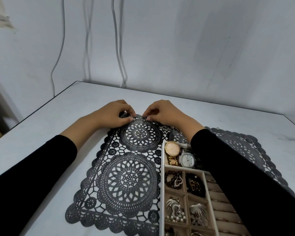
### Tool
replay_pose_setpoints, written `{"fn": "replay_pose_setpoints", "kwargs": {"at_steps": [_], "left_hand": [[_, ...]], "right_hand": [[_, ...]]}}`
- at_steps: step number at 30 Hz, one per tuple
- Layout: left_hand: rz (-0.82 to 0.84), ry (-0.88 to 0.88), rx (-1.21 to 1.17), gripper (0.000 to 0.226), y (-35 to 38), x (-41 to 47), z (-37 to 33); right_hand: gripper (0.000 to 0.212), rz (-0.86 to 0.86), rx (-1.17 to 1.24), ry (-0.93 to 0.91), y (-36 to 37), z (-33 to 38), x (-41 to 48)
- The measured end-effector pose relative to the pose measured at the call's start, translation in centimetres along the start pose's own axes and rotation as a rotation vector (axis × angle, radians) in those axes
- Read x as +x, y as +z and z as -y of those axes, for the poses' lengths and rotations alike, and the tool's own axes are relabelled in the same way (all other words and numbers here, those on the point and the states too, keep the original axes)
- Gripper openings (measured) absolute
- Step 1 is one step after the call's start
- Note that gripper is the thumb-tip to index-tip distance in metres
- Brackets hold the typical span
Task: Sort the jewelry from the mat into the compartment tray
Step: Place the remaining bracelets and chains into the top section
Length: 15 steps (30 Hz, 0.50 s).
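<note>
Black-sleeved left hand [112, 114] and right hand [165, 114], fingers curled, both pinch a small jewelry piece [126, 115] at the far edge of the lace mat [126, 184]; too small to tell its type. A silvery piece [167, 128] lies beside the right wrist. The compartment tray [162, 184] sits at the mat's near right, holding a gold watch [172, 149] and a silver watch [186, 160].
</note>
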<state>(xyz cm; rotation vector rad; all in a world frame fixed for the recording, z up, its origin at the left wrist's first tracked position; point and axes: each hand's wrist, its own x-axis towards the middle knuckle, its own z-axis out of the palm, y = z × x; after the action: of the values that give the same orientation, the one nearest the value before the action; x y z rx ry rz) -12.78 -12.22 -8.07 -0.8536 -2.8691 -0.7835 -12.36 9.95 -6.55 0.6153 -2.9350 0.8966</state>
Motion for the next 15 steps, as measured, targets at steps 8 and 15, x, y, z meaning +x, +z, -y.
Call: {"fn": "replay_pose_setpoints", "kwargs": {"at_steps": [8,15], "left_hand": [[-0.025,-0.015,-0.098,0.014,-0.32,0.26,0.52],[-0.050,0.013,-0.158,0.013,-0.21,0.06,0.43]], "right_hand": [[0.015,-0.029,0.037,0.018,0.00,-0.02,-0.20],[0.014,-0.051,0.061,0.038,-0.11,0.00,-0.20]]}}
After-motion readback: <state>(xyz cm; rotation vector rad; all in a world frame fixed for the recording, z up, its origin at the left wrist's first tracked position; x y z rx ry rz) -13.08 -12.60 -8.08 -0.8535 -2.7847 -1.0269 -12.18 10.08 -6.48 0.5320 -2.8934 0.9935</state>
